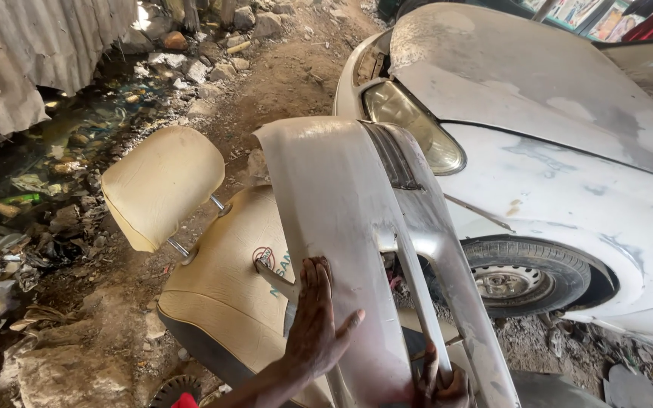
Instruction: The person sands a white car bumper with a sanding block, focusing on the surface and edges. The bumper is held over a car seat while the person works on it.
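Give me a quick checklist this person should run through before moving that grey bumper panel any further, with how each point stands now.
1. Left hand flat on the bumper: ok.
2. Right hand gripping the bumper's inner edge: ok, fingers wrapped around it.
3. Bumper leaning on the tan car seat: cannot tell how firmly.
4. Bumper apart from the car's headlight: cannot tell, they overlap in view.
5. Footing on the rubble-strewn ground: not ok, uneven and littered.
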